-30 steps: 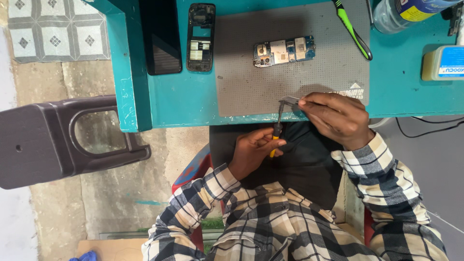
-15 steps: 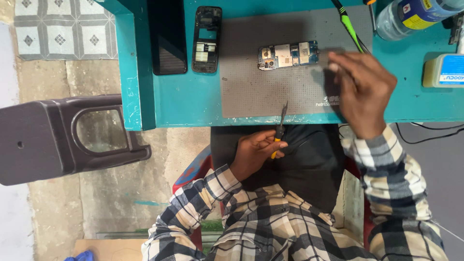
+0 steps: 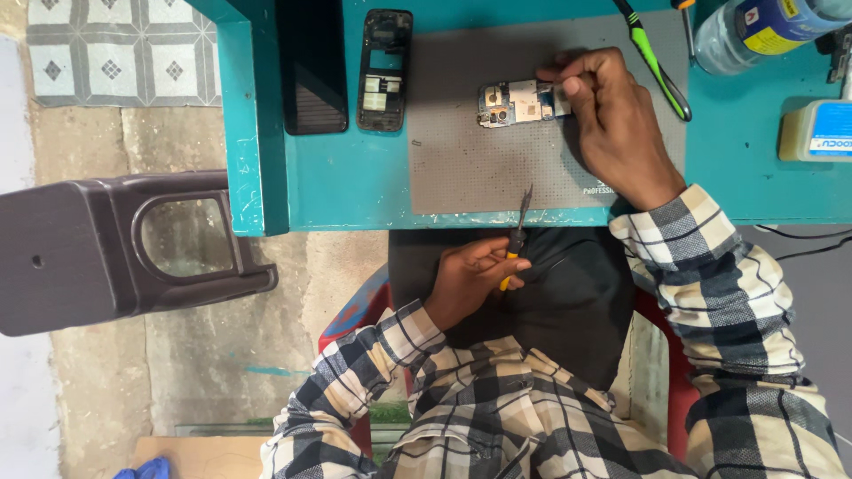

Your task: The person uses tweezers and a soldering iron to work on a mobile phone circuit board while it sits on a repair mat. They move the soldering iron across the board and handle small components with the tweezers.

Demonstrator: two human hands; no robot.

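The small circuit board (image 3: 519,102) lay on the grey work mat (image 3: 470,168), toward twelve o'clock on the teal desk (image 3: 355,186). Our right hand (image 3: 617,124) rested at the board's three o'clock end, fingertips pinched on its edge — a narrow grip that pinned it flat. Our left hand (image 3: 470,279) sat low at six o'clock, over the lap, its grip closed around the yellow handle of the tweezers (image 3: 516,235), tips pointing up toward the mat. To do this well, we judged the board should be held by its edges only and the tweezers brought in slowly, wrist braced on the desk — no prying near the small parts. At ten o'clock lay a black phone frame (image 3: 383,71) beside a dark back cover (image 3: 312,71); a green-handled tool (image 3: 652,58) sat at one o'clock.
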